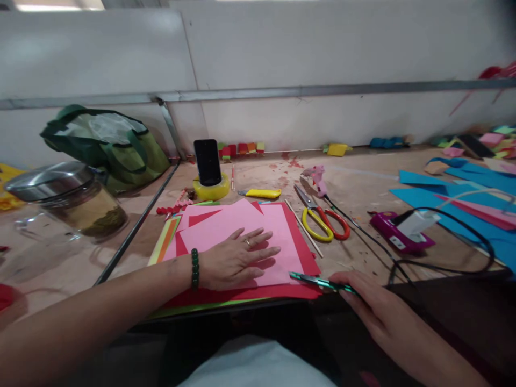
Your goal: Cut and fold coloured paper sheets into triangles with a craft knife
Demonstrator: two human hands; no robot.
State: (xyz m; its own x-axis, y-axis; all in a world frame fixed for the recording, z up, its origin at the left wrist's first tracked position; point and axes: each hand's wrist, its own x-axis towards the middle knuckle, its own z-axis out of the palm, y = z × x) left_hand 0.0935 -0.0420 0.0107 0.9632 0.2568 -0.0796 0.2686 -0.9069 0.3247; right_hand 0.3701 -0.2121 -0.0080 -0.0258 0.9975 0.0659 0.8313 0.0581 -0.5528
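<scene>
My left hand (237, 259) lies flat with fingers spread on a sheet of pink paper (217, 230). A ring and a green bead bracelet (195, 269) are on that hand and wrist. Under the pink sheets, red paper (296, 236) shows at the right and front, with yellow, orange and green sheets (163, 242) at the left. My right hand (368, 295) is closed round a slim, shiny green tool (318, 280); its exact kind is unclear. The tool's tip points left, over or against the pink paper's front right corner.
Beyond the paper are scissors (318, 219), a yellow cutter knife (263, 193), a tape roll (210, 189), a phone (207, 162) and a pink glue gun (318, 180). At left stand a glass jar (91, 209) and green bag (137, 161). A purple power strip (397, 234) trails cables at right.
</scene>
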